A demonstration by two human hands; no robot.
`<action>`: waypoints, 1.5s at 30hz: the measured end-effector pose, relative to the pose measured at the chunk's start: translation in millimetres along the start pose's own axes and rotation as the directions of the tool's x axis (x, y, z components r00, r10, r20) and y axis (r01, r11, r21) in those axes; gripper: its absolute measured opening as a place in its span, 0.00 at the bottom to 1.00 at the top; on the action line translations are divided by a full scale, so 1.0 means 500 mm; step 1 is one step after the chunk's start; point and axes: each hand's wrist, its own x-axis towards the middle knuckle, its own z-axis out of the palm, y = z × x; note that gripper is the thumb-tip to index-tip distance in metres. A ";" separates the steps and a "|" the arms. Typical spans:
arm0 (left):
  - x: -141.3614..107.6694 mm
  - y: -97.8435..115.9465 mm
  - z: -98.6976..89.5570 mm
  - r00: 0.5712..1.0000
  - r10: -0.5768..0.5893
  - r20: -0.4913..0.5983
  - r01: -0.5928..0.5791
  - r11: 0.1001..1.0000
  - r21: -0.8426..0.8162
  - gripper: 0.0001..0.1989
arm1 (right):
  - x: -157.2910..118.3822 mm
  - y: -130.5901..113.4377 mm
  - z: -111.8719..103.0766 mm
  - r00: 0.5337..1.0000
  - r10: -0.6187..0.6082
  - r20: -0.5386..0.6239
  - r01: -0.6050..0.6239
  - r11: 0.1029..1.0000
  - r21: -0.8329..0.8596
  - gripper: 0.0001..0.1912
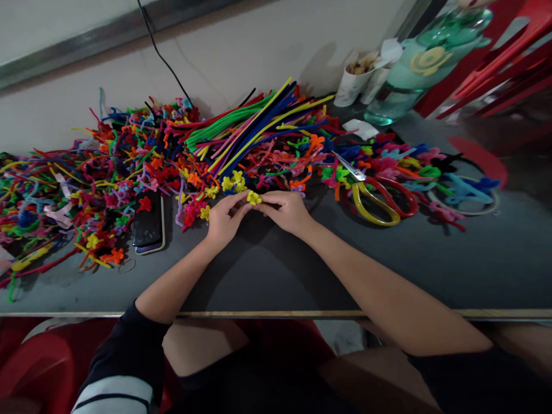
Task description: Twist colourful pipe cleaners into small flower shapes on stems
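Between my fingertips, over the dark table (267, 264), is a small yellow pipe-cleaner flower (254, 198). My left hand (226, 217) pinches it from the left, and my right hand (287, 211) holds its right side with thumb and fingers. Just behind my hands lie more yellow flowers (234, 181) at the edge of a big heap of colourful pipe cleaners (142, 149). A bundle of straight pipe cleaners (254, 129) rests on top of the heap.
Scissors with red and yellow handles (375, 201) lie to the right. A phone (148, 224) with a red flower on it is at the left. Toward the back right stand a large green bottle (401, 86) and paper cups (351, 86). The table's front edge (267, 314) runs below my forearms.
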 end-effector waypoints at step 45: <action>-0.002 0.015 -0.002 0.994 0.110 -0.009 -0.110 0.993 0.044 0.07 | -0.004 -0.021 0.012 0.978 0.165 -0.128 -0.147 0.979 0.140 0.11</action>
